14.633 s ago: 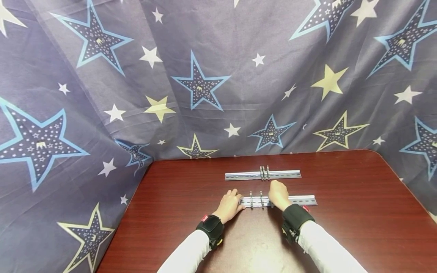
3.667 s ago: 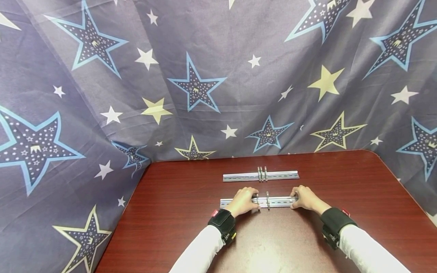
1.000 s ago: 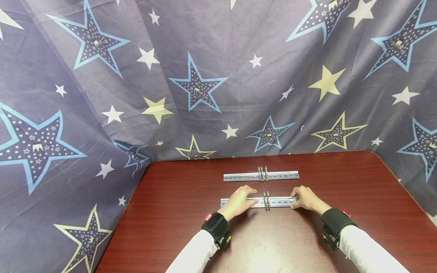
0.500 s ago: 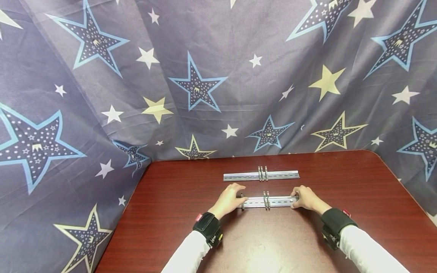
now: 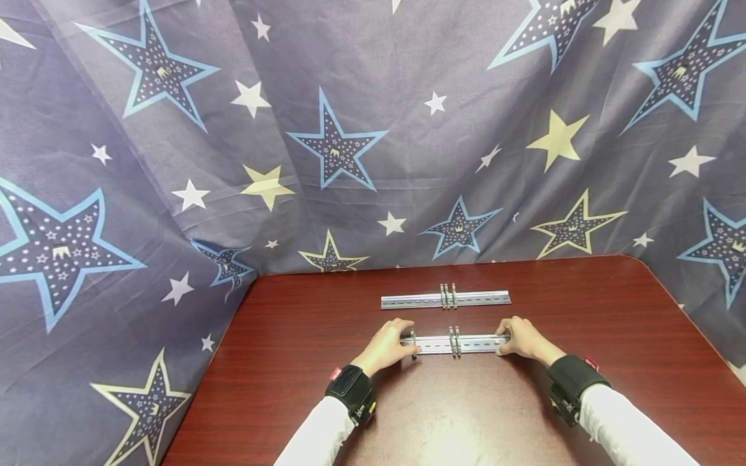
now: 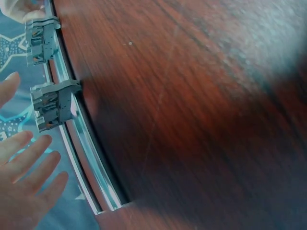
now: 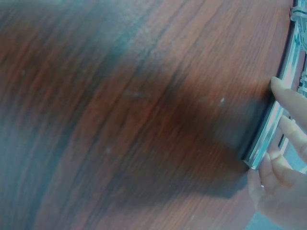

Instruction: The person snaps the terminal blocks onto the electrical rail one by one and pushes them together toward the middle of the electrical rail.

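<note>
A slotted metal DIN rail (image 5: 434, 345) lies across the table nearest the person. Two thin grey terminal blocks (image 5: 454, 342) sit side by side near its middle. Another terminal block (image 6: 53, 105) stands toward the left end. Around that block, the left hand (image 5: 386, 346) has its thumb on the near side and fingers on the far side. In the left wrist view its fingers (image 6: 36, 160) are spread, with a visible gap to the block. The right hand (image 5: 522, 340) grips the rail's right end, thumb (image 7: 290, 100) along the near edge and fingertips at the far edge.
A second DIN rail (image 5: 410, 301) lies parallel behind, with three terminal blocks (image 5: 448, 296) close together at its middle. The reddish-brown table (image 5: 612, 336) backs onto a star-patterned cloth (image 5: 402, 162). A black wrist strap with a camera is on each wrist.
One terminal block has slid right to join its neighbour. After that the left hand moved left along the rail to the leftmost block, its fingers coming lower. The right hand has stayed at the rail's end.
</note>
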Motion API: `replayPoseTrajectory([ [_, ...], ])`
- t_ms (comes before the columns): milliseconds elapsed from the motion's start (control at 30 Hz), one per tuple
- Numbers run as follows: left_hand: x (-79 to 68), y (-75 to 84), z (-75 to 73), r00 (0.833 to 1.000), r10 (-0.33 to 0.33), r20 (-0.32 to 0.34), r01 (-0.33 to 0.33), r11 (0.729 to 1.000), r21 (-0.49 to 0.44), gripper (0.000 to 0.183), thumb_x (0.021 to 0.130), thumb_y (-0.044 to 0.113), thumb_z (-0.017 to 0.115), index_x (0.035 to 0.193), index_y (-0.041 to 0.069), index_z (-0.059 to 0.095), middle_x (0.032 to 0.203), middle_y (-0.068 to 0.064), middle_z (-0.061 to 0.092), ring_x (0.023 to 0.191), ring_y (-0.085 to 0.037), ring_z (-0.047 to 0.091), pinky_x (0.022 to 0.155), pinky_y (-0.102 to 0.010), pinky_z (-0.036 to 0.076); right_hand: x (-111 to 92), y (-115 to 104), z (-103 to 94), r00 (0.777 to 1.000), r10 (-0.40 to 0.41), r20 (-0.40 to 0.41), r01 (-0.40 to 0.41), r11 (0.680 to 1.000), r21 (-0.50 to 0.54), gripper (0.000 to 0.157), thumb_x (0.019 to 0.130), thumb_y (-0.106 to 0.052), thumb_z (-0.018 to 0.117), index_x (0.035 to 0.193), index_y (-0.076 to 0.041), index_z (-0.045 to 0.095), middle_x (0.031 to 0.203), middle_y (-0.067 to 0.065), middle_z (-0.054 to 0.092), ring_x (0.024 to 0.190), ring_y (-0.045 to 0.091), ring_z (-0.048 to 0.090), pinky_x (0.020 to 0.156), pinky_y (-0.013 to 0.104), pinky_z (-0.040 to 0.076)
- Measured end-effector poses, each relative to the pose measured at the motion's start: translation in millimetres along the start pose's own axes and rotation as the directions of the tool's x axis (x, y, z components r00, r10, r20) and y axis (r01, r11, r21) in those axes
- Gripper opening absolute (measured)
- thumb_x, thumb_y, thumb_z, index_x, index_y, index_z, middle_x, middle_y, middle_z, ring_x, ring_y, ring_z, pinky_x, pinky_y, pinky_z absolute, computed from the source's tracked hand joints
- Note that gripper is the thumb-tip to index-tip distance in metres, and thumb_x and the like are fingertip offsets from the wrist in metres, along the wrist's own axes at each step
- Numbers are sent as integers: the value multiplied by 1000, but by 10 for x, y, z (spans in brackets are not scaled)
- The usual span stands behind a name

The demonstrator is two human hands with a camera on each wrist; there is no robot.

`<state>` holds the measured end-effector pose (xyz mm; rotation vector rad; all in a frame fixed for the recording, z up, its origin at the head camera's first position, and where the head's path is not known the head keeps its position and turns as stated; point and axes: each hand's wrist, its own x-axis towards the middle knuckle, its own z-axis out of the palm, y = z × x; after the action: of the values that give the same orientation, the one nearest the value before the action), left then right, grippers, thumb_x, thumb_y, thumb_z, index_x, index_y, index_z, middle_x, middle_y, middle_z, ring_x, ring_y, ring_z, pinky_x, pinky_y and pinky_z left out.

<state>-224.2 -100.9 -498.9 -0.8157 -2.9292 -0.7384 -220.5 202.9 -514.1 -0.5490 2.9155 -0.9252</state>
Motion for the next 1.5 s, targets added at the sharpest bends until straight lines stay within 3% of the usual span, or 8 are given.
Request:
replayPoseTrajectory([
  [100,-15,-44,12,1000,4,11,-3,1000,-25,56,70,30,71,114,-2,54,106,-12,58,100,-26,52,86,-34,40,1,0,1,1000,-4,-2,4,1000,1,31,53,-12,80,76,0,62,74,7,59,69,19,49,62,34,39],
  [233,-13,-165,75,998,67,-14,-68,997,-40,60,71,38,69,112,-2,55,104,-11,59,98,-25,53,84,-33,41,4,2,3,1000,-8,-3,8,1000,0,31,54,-12,80,75,0,61,74,7,59,69,19,50,63,34,40],
  [367,-12,-186,92,996,85,-18,-86,995,-41,61,70,39,70,113,-2,54,103,-10,59,97,-25,53,83,-33,41,10,7,5,1000,-11,-5,11,1000,5,31,54,-12,80,76,0,61,74,8,60,68,18,49,62,33,40],
  [667,13,-74,67,999,8,40,-7,999,-34,55,67,24,74,112,0,56,102,-9,61,95,-21,56,83,-32,42,15,6,2,1000,-19,-9,19,1000,3,31,53,-12,79,76,0,62,75,9,61,70,21,52,64,35,40],
  [1100,59,-22,86,1000,21,18,-20,997,-74,51,64,21,76,107,0,59,95,-9,64,88,-22,59,78,-30,44,6,8,3,1000,9,-7,-9,1000,-2,31,53,-13,80,75,-1,62,73,7,58,69,20,50,63,35,40],
  [1500,148,117,181,999,38,17,-37,998,-47,51,65,23,76,107,2,59,99,-8,63,92,-20,59,81,-28,43,0,16,1,1000,5,-18,-5,1000,-3,29,52,-12,79,73,-3,61,72,6,58,69,20,50,65,36,40],
])
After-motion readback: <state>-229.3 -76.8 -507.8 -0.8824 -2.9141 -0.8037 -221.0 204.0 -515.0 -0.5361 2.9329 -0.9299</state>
